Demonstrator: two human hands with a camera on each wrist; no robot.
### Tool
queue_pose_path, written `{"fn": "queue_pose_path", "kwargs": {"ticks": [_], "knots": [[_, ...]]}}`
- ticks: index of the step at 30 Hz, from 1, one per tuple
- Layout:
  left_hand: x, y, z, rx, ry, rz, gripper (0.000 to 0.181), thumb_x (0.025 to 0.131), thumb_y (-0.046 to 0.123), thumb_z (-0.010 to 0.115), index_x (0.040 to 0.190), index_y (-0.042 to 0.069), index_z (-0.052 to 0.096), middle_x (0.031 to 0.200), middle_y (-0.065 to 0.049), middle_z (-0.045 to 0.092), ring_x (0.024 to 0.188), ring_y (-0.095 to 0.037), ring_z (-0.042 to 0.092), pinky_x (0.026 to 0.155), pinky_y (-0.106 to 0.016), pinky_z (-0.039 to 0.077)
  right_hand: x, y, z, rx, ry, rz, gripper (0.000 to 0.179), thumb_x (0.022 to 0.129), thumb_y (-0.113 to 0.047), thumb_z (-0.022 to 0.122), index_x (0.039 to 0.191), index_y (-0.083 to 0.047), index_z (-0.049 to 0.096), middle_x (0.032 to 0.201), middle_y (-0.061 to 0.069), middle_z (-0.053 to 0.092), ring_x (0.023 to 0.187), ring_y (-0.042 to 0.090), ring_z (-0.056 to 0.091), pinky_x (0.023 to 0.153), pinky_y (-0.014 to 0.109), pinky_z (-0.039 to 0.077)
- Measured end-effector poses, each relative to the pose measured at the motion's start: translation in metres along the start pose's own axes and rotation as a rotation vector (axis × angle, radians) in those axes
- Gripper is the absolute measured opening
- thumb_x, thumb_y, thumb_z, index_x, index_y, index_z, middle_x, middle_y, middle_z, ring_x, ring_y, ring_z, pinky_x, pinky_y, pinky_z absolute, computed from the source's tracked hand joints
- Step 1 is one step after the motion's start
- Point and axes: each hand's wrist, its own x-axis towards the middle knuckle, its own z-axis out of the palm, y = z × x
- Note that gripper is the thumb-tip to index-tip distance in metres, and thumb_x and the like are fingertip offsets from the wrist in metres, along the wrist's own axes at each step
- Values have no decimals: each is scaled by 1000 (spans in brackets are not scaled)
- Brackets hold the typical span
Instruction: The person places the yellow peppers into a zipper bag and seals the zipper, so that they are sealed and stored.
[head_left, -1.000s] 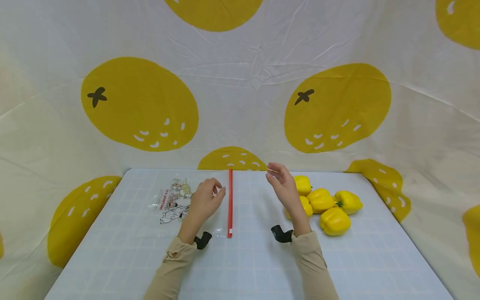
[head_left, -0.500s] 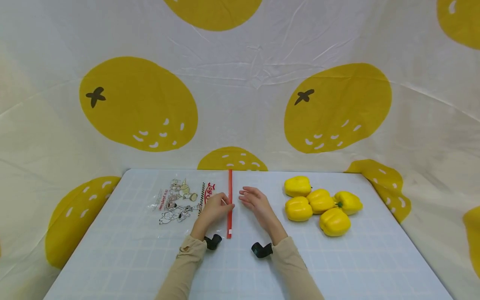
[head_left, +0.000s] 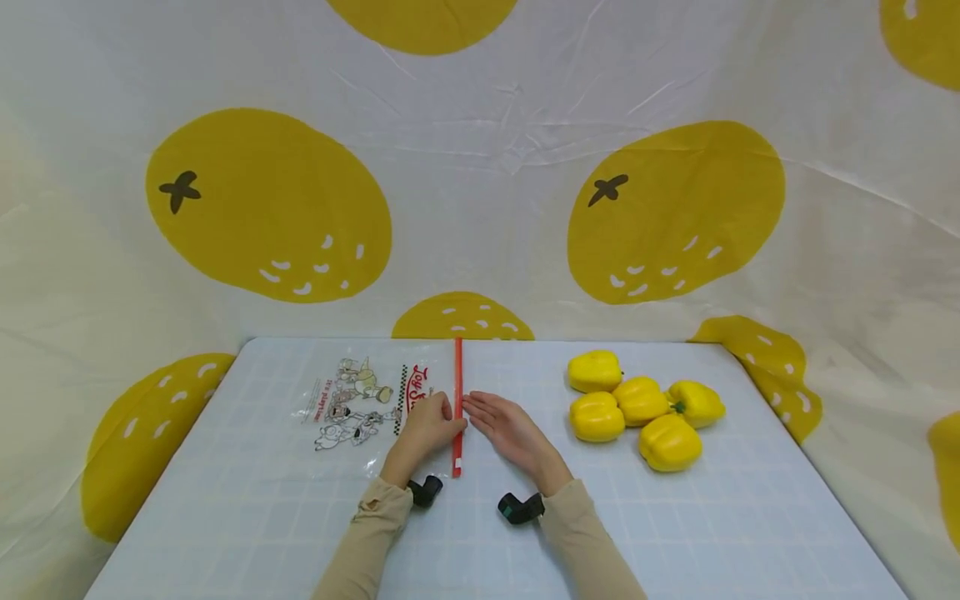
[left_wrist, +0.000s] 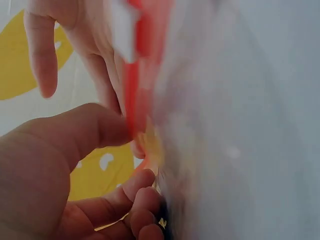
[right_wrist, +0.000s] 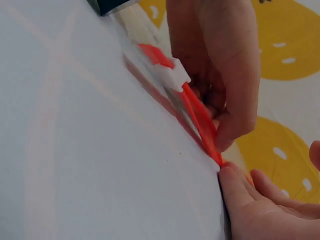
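Note:
A clear slider zip bag [head_left: 360,400] with cartoon print lies flat on the left half of the table. Its red zip strip [head_left: 458,367] runs along the right edge, with a white slider [right_wrist: 175,75] at the near end. My left hand [head_left: 427,429] pinches the strip about midway, thumb against the red edge and fingers curled at the bag. Facing it from the right, my right hand [head_left: 513,433] has nearly straight fingers, and its fingertips touch the strip just beyond the left thumb. In the left wrist view the bag is blurred by motion.
Several yellow bell peppers [head_left: 637,402] sit grouped on the right of the checked tablecloth [head_left: 525,550]. A black wrist camera [head_left: 519,508] juts from the right wrist, another from the left. Behind stands a cloth backdrop [head_left: 480,183] with yellow fruit prints.
My right hand has come left and nearer from beside the peppers to the red strip. My left hand has moved right and down from above the bag onto that strip.

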Motion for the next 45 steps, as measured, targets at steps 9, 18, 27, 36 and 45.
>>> {"fn": "queue_pose_path", "kwargs": {"ticks": [9,18,27,36,45], "knots": [[-1,-10,0,-85,11,92,19,85,11,66,68,10,56,61,3,47,56,-12,45,52,-26,36,0,4,0,-22,0,-23,54,108,-18,38,150,11,21,159,26,20,148,34,22,116,40,23],[-2,-20,-5,-148,51,160,20,85,10,64,69,11,53,61,3,47,56,-13,46,51,-26,36,-1,8,12,-63,-13,-27,52,107,-16,40,150,10,26,160,21,22,148,31,21,117,40,21],[0,-22,-10,-170,35,156,15,87,9,65,95,11,54,64,1,52,56,-13,49,54,-28,37,1,12,18,-63,-24,-74,52,105,-12,43,146,16,29,158,23,25,143,26,31,117,39,23],[-1,-20,-12,-138,33,213,12,81,4,69,81,11,59,64,3,48,59,-12,47,55,-26,36,3,14,16,-101,-106,-56,48,107,-10,37,145,17,29,156,23,29,139,28,39,116,41,26],[-4,-7,-16,-89,45,251,14,80,3,68,83,12,59,60,4,44,55,-13,44,51,-26,32,0,10,17,-111,-84,19,48,108,-17,38,148,9,34,153,18,38,134,26,45,112,39,32]]}}
